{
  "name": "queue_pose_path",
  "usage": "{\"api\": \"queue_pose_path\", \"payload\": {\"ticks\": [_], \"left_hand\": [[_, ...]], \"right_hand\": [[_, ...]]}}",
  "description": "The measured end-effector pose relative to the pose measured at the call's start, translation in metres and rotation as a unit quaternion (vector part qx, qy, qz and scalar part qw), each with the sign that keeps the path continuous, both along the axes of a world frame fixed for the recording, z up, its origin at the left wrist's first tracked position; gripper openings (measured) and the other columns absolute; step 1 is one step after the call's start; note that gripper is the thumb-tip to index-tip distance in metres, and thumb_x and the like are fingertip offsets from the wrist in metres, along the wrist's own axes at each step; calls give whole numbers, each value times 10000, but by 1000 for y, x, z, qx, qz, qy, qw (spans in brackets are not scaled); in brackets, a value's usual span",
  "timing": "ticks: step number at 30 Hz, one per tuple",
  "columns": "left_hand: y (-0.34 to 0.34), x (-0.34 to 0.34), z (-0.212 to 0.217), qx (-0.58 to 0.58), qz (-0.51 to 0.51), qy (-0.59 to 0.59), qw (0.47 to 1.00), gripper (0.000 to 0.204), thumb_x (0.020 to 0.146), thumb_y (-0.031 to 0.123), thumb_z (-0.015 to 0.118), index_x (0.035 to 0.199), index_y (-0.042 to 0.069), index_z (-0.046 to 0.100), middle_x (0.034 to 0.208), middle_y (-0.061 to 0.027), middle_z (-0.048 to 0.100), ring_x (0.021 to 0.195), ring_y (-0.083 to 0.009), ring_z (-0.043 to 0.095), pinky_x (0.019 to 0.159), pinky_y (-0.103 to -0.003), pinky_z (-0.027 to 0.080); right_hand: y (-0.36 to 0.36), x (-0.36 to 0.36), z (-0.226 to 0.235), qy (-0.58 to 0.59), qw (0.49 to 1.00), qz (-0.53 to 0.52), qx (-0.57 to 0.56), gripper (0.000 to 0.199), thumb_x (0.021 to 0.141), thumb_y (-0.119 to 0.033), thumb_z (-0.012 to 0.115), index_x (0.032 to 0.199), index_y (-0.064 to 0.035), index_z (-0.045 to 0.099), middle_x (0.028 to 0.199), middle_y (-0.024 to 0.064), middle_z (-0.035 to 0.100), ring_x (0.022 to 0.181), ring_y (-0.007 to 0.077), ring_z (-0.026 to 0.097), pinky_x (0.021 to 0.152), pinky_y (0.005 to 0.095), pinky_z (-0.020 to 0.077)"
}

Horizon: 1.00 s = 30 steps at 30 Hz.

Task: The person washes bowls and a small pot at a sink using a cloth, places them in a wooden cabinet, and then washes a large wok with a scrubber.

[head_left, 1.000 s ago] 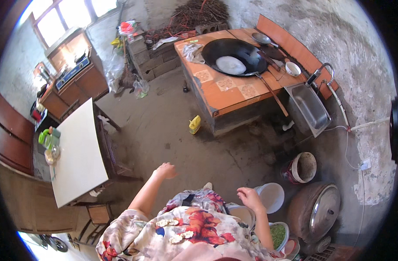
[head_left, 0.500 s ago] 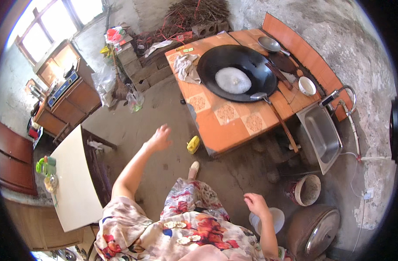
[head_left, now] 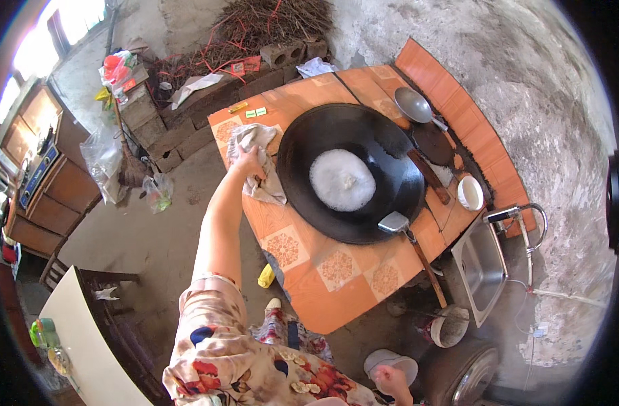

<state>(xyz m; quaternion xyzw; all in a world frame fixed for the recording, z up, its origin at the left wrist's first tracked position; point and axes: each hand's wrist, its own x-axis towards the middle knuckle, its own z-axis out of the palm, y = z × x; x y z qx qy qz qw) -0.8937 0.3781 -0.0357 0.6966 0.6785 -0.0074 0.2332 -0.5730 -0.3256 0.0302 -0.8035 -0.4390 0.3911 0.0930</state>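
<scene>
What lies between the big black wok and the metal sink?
In the head view, a spatula lies between the wok and the sink, on orange tiles.

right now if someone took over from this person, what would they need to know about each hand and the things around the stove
Left hand: stretched out over the tiled stove top, resting on a crumpled grey cloth that lies against the left rim of the big black wok.
Right hand: low by the body, gripping the rim of a white bowl.
In the wok: a white foamy patch at the middle. A metal spatula leans on the wok's near rim, its wooden handle toward the sink.
Done: cloth reached.
Left: cloth not lifted; wok not wiped or emptied.
</scene>
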Motion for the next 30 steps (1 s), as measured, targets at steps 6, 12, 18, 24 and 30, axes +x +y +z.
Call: {"api": "queue_pose_path", "payload": {"ticks": [6,12,18,24,30], "left_hand": [[-6,-35,-27,214,32,-187,958,759,539,147,787,1217,94,451,1172,-305,457,1104,-448,469,940,-424,433],[-131,-66,21,327,173,-298,880,682,558,123,764,1156,90,439,1058,-199,485,1025,-389,501,893,-443,439],[-351,-168,-1,298,287,-398,819,653,500,136,827,1049,49,483,940,-105,604,894,-199,584,788,-356,498],[-577,-206,-40,233,573,-290,731,811,520,203,779,1240,50,439,1048,-179,629,1014,-310,602,893,-373,475],[-717,-245,-10,328,728,-245,550,664,533,111,771,1111,46,451,1048,-120,585,956,-235,581,857,-353,485]], "right_hand": [[36,-9,-9,97,994,-47,-7,208,862,-118,576,1017,7,637,801,105,691,693,153,659,647,279,521],[60,-1,0,100,995,-5,13,209,878,-94,570,1048,16,622,816,112,692,690,157,664,651,279,525],[83,18,-33,160,975,151,27,192,880,-70,558,1020,45,620,827,117,688,686,149,666,637,272,531],[72,41,-62,200,938,283,-10,178,872,-51,566,1008,50,617,806,106,674,664,145,645,630,262,514],[85,38,-59,198,910,356,-78,216,842,-62,578,1017,56,620,810,102,669,668,146,644,627,258,512]]}}
